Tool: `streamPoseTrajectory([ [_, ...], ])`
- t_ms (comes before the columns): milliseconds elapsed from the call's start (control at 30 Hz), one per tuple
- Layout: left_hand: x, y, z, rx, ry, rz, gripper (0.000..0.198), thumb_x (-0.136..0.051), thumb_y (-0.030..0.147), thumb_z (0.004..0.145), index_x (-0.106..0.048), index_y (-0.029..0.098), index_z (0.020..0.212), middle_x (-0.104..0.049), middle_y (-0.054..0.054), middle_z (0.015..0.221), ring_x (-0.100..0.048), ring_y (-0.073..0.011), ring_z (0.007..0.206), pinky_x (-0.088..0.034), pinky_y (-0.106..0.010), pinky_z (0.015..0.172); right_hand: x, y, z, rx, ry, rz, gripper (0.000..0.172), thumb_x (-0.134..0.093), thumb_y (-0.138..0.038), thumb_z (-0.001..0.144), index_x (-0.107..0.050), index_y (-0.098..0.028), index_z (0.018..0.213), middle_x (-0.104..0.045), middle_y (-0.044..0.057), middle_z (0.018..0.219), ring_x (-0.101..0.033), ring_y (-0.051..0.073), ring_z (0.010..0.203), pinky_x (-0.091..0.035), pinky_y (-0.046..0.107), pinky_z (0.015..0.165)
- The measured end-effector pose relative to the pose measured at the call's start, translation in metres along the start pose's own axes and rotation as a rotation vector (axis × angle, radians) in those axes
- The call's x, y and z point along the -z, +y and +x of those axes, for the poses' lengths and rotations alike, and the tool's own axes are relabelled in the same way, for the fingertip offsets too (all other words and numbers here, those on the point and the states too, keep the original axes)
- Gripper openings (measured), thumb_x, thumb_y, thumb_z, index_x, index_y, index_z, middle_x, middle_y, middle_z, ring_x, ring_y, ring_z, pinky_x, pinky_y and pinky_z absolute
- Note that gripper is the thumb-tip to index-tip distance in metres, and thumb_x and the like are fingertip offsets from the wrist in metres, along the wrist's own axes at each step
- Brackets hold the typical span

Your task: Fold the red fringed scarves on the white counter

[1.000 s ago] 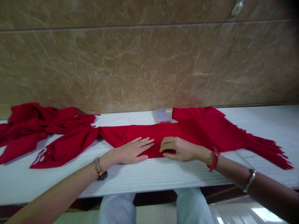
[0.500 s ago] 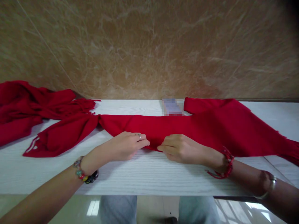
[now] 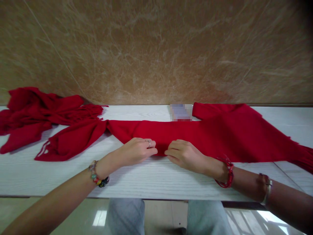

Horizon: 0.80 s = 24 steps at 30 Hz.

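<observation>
Now both hands pinch the near edge of the red scarf (image 3: 200, 137) stretched across the white table (image 3: 151, 179), left hand (image 3: 137, 151) and right hand (image 3: 186, 155) just beside each other. Another scarf (image 3: 36, 111) lies bunched at the far left.

I see the red scarf (image 3: 186, 133) lying lengthwise, left to right, on the white table (image 3: 156, 182). It is flat and wide toward the right, and twisted narrow left of centre. Its fringed left end lies nearer.
</observation>
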<state>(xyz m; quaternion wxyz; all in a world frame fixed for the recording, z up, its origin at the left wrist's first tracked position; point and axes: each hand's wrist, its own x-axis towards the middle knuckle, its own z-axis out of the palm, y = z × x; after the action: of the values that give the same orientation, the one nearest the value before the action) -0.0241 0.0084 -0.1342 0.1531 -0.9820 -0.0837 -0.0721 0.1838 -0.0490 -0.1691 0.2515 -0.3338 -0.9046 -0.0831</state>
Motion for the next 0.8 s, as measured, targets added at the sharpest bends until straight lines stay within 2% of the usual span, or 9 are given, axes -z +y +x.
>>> streamPoseTrajectory([
  [267,-0.001,-0.001,0.0,-0.052,-0.041,-0.137,0.023,-0.04,0.01,0.084,-0.06,0.02,0.087,-0.049,0.0,0.07,-0.044,-0.0104,0.062,-0.033,-0.021,0.053,0.007,-0.002,0.003,0.14,-0.026,-0.009,0.032,-0.034,-0.016,0.09,-0.06,-0.015,0.069,-0.055,0.003,0.064,-0.045,0.013,0.061,-0.032,0.026,0.057],
  [433,0.0,-0.002,-0.001,-0.076,-0.04,-0.241,0.023,-0.043,0.008,0.081,-0.062,0.019,0.088,-0.051,-0.001,0.074,-0.047,-0.0114,0.068,-0.036,-0.022,0.058,0.013,0.0,0.002,0.211,-0.165,0.121,0.029,-0.033,-0.018,0.091,-0.062,-0.014,0.084,-0.057,0.005,0.074,-0.046,0.012,0.066,-0.036,0.026,0.061],
  [633,-0.003,-0.002,0.0,-0.094,-0.047,-0.315,0.025,-0.044,0.005,0.08,-0.062,0.02,0.089,-0.053,-0.002,0.074,-0.048,-0.0124,0.071,-0.039,-0.022,0.064,0.023,0.002,0.003,0.141,-0.3,0.308,0.028,-0.036,-0.019,0.09,-0.062,-0.016,0.101,-0.058,0.008,0.088,-0.051,0.013,0.077,-0.042,0.025,0.068],
  [800,0.002,-0.001,0.0,-0.085,-0.093,-0.391,0.029,-0.045,0.003,0.077,-0.061,0.02,0.095,-0.056,-0.002,0.08,-0.05,-0.013,0.076,-0.04,-0.023,0.07,0.029,0.006,0.006,0.023,-0.36,0.526,0.024,-0.044,-0.017,0.086,-0.065,-0.015,0.097,-0.058,0.008,0.09,-0.054,0.012,0.082,-0.044,0.025,0.075],
])
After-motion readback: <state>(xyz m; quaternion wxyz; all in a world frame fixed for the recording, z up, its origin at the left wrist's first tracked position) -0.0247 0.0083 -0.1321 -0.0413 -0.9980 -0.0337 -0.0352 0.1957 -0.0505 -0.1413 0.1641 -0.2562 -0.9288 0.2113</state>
